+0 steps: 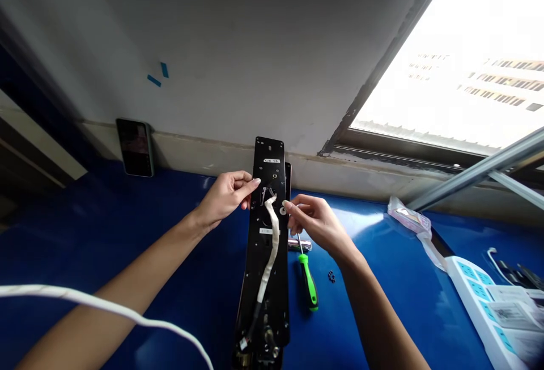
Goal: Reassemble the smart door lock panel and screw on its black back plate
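A long black metal plate [263, 256] with small holes and white labels stands over a similar black assembly on the blue table. A white-wrapped cable [271, 245] runs down its face from an opening and ends in a small connector [243, 343]. My left hand [232, 194] pinches the plate's left edge between thumb and fingers. My right hand [312, 220] is closed at the right edge, its thumb beside a small white round piece [283, 211]. A green and black screwdriver [309, 285] lies just below my right hand.
A phone [135, 148] leans on the wall at the left. Small black parts [331, 276] lie right of the screwdriver. A plastic packet [410, 217], a white power strip [478, 302] and a metal frame [480, 174] are at the right. A white cable [127, 311] crosses the lower left.
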`<state>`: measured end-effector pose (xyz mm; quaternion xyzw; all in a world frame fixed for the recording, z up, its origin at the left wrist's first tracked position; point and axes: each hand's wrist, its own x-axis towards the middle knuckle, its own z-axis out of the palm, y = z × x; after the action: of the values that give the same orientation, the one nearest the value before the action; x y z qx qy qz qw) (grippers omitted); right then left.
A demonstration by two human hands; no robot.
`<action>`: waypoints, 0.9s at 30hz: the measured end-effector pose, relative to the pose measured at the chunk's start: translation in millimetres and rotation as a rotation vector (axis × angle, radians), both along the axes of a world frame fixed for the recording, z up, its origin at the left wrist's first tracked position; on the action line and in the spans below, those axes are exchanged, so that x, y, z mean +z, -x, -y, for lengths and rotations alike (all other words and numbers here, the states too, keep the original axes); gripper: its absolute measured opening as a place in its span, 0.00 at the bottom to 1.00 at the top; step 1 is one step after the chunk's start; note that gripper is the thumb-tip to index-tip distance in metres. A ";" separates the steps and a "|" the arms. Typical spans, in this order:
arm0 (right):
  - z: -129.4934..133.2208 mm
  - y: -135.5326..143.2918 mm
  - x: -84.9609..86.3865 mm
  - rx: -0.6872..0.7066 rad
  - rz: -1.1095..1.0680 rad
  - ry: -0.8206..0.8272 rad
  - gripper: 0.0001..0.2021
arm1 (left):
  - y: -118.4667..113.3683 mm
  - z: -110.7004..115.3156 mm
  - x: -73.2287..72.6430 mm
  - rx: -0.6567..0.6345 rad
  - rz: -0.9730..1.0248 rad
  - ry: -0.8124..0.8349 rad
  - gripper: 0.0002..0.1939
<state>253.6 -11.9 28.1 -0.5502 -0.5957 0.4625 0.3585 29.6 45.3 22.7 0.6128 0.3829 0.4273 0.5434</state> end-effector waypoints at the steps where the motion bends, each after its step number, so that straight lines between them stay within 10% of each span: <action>1: 0.8 -3.5 1.3 -0.020 0.055 -0.055 0.17 | 0.8 -1.1 -1.6 -0.022 -0.018 0.002 0.20; 13: 12.0 5.4 4.4 0.387 0.425 -0.656 0.15 | -2.3 -1.0 -15.2 -0.110 -0.151 -0.037 0.19; 27: 8.7 -6.6 -9.4 0.325 0.439 -0.618 0.10 | -0.2 6.0 -18.0 -0.096 -0.290 -0.013 0.19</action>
<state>260.2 -20.5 18.7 -0.4011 -0.8480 0.1842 0.2934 29.8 39.3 4.7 0.6889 0.4249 0.3106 0.4983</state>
